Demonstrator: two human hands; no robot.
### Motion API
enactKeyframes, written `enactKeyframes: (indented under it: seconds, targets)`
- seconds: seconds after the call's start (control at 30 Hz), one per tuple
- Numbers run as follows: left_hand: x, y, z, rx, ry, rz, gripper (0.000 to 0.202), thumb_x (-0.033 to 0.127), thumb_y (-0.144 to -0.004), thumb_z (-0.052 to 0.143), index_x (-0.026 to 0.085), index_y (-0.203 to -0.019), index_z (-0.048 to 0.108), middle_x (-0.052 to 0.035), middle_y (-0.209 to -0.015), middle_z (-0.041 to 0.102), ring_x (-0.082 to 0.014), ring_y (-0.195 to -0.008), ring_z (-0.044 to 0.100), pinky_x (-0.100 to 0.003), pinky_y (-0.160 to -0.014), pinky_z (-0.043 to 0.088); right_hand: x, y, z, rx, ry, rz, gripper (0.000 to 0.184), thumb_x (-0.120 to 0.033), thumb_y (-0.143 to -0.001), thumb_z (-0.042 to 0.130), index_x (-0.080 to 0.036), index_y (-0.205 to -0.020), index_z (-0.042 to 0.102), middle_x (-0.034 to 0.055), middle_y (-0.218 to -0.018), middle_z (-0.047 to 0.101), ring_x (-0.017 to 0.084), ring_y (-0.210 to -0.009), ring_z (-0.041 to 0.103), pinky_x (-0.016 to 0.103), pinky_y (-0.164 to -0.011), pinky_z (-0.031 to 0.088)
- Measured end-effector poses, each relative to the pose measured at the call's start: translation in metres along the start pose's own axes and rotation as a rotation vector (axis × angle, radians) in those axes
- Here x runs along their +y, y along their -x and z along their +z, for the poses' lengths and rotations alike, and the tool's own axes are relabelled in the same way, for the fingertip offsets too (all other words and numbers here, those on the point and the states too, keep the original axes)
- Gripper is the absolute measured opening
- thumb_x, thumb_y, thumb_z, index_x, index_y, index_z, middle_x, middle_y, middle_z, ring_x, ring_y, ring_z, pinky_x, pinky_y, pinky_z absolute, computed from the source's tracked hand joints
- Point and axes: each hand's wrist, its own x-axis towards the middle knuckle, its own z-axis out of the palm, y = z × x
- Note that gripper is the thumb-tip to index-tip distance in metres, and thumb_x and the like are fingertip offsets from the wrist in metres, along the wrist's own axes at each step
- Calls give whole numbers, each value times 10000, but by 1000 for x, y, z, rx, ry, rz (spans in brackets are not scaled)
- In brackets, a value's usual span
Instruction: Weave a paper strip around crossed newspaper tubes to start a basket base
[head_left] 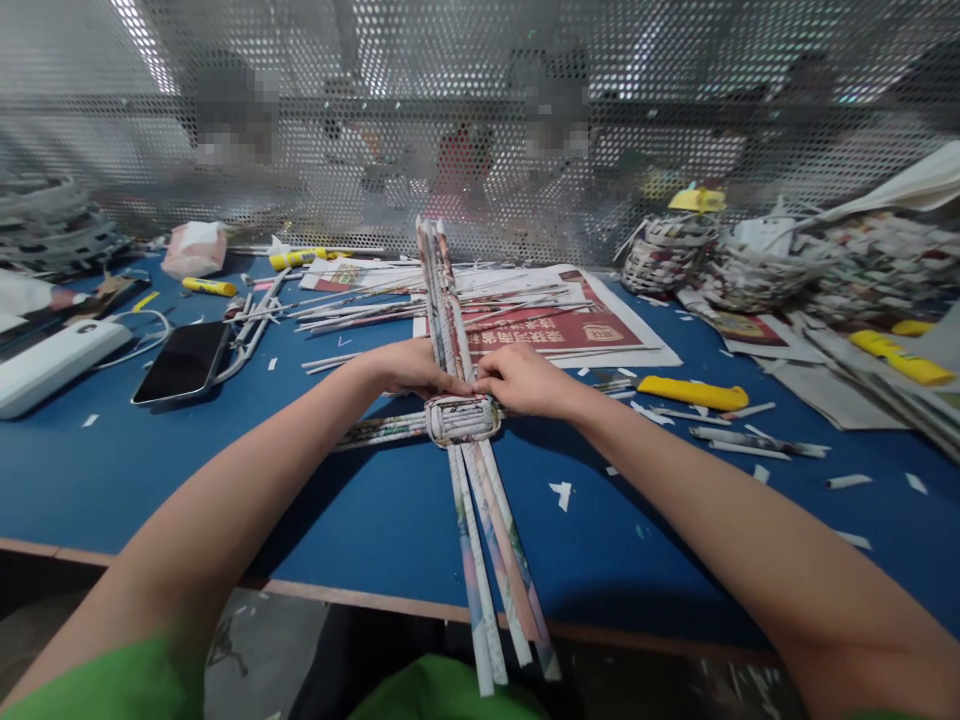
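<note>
A cross of rolled newspaper strips (491, 540) lies over the blue table, its centre bound by a small woven block (463, 420). One bundle of strips points away from me, and the opposite bundle hangs past the table's front edge. My left hand (420, 368) is closed on the strips just above the woven centre, its thumb reaching toward the middle. Close beside it, my right hand (521, 380) pinches at the upper right corner of the block, fingers bent together. The hands nearly touch. Parts of the sideways strips are covered by my hands and forearms.
A black phone (184, 362) and a white power bank (64, 368) lie at the left. A yellow utility knife (691, 392) and paper scraps are at the right. Woven paper baskets (667, 255) stand behind. A perforated metal screen (480, 130) closes the far side; blurred people show through it.
</note>
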Motion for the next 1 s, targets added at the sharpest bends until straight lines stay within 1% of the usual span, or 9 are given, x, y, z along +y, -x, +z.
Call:
enactKeyframes:
  seconds: [0.17, 0.33, 0.4, 0.5, 0.6, 0.73, 0.8, 0.87, 1.0]
  targets:
    - [-1, -3, 2, 30, 5, 71, 206, 162, -565, 691, 111, -707, 551, 33, -560, 496, -46, -469, 423, -166, -409, 335, 8, -3, -2, -37, -71, 4, 189, -230, -729, 485, -135, -590, 572, 10, -553, 531, 84, -511, 404, 220, -495, 247]
    - [-1, -3, 1, 13, -36, 113, 165, 160, -587, 662, 116, -620, 506, 43, -495, 441, -42, -438, 387, -171, -391, 299, 16, 0, -12, -177, -137, -10, 236, -269, -735, 470, -143, -559, 564, -3, -517, 509, 81, -479, 379, 227, -482, 260]
    - [0, -3, 2, 43, -52, 128, 165, 155, -577, 658, 116, -608, 501, 42, -500, 444, -47, -450, 397, -176, -403, 310, 17, 0, -15, -169, -123, -5, 221, -263, -721, 491, -143, -557, 579, -1, -516, 524, 84, -481, 390, 228, -490, 273]
    - [0, -4, 5, 103, -42, 140, 161, 140, -554, 652, 116, -608, 502, 38, -520, 466, -54, -466, 421, -182, -415, 325, 14, 0, -15, -132, -98, 55, 158, -238, -700, 529, -138, -631, 630, 19, -602, 601, 96, -530, 459, 224, -524, 305]
    - [-2, -7, 10, 187, -16, 106, 161, 104, -531, 635, 119, -567, 479, 34, -511, 481, -49, -440, 413, -180, -395, 306, 10, -1, -12, -118, -65, 118, 131, -214, -695, 553, -133, -670, 652, 34, -666, 633, 102, -576, 498, 213, -541, 320]
    - [-4, -10, 18, 280, 87, 108, 177, 72, -511, 639, 118, -632, 518, 13, -595, 546, -71, -515, 490, -207, -484, 395, 5, -2, -7, -50, 46, 176, 151, -224, -712, 552, -125, -666, 656, 48, -634, 621, 116, -583, 496, 222, -509, 292]
    - [-4, -12, 21, 301, 128, 112, 201, 95, -520, 660, 116, -682, 543, -1, -645, 568, -85, -563, 521, -229, -542, 427, 5, -2, -6, -10, 103, 145, 180, -242, -731, 534, -126, -675, 661, 57, -626, 616, 128, -597, 496, 231, -509, 281]
    - [-3, -13, 22, 332, 111, 89, 189, 104, -532, 666, 114, -683, 551, -4, -633, 568, -87, -552, 520, -237, -544, 429, 8, -2, -6, 0, 118, 95, 194, -247, -746, 517, -136, -701, 669, 58, -647, 624, 132, -614, 501, 233, -522, 283]
    - [-4, -15, 22, 386, 129, 30, 170, 71, -545, 654, 122, -645, 526, 13, -571, 547, -80, -512, 510, -234, -530, 432, 19, -2, -11, -56, 130, -31, 174, -199, -737, 515, -159, -785, 677, 55, -737, 651, 124, -642, 518, 226, -555, 302]
